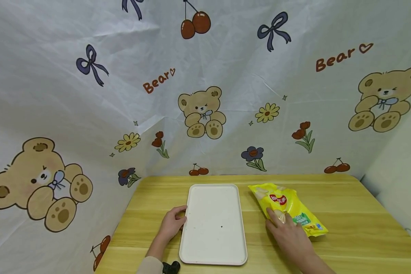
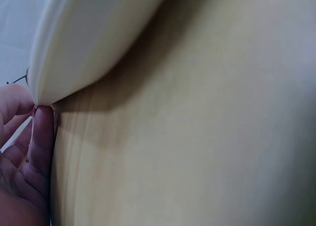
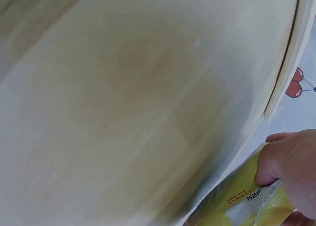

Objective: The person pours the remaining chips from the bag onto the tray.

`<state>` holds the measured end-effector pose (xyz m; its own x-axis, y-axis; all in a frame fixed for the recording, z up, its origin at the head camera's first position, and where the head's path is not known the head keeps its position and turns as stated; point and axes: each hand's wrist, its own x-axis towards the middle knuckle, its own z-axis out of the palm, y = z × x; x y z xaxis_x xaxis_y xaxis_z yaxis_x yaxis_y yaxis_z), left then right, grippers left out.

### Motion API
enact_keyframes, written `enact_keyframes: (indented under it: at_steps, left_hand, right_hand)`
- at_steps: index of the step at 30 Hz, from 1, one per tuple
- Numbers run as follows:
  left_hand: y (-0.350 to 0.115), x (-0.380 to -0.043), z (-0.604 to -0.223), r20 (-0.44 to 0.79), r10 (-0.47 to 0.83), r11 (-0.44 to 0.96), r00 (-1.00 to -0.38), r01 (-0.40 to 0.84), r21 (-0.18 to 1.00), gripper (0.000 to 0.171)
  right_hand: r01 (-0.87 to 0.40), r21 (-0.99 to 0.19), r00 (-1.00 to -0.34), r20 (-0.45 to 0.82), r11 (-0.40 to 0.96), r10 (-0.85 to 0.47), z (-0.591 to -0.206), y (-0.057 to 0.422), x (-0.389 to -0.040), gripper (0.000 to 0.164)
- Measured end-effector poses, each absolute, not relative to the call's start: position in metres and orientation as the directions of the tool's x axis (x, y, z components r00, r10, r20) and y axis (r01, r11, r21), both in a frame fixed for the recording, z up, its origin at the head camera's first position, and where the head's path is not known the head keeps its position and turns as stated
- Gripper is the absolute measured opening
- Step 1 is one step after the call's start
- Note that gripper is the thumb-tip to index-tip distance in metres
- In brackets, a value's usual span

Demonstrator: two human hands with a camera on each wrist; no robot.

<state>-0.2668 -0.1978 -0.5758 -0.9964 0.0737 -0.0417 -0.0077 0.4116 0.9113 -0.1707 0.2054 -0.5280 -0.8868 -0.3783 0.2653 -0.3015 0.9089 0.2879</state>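
Note:
A white rectangular tray (image 1: 214,213) lies lengthwise on the wooden table. My left hand (image 1: 170,225) is at its left side, with thumb and fingertips pinching the rim; the left wrist view shows the fingertips (image 2: 43,122) meeting at the tray's edge (image 2: 74,53). To the right of the tray lies a yellow bag of potato chips (image 1: 303,209), slanting across the table. My right hand (image 1: 291,239) holds the bag by its near left part, fingers over the printed front. In the right wrist view the thumb (image 3: 271,164) presses the bag's side, while other fingers are mostly hidden.
The wooden table (image 1: 349,213) ends at a white cloth backdrop (image 1: 233,76) printed with bears, bows and flowers. A black strap or device (image 1: 171,267) sits at the left wrist. A pale wall or cloth (image 1: 397,171) borders the right side.

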Motion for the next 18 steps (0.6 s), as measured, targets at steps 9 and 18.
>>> enact_keyframes:
  at_steps: [9, 18]
  left_hand:
    - [-0.197, -0.267, -0.574, -0.042, 0.066, 0.406, -0.997, -0.012, 0.914, 0.042]
    - [-0.198, -0.266, -0.575, -0.055, 0.072, 0.389, -0.996, -0.023, 0.921, 0.042]
  right_hand:
    - [-0.319, 0.296, -0.861, 0.307, 0.9, -0.406, -0.524, 0.204, -0.171, 0.058]
    - [-0.341, 0.278, -0.858, 0.298, 0.898, -0.419, -0.509, 0.193, -0.166, 0.062]
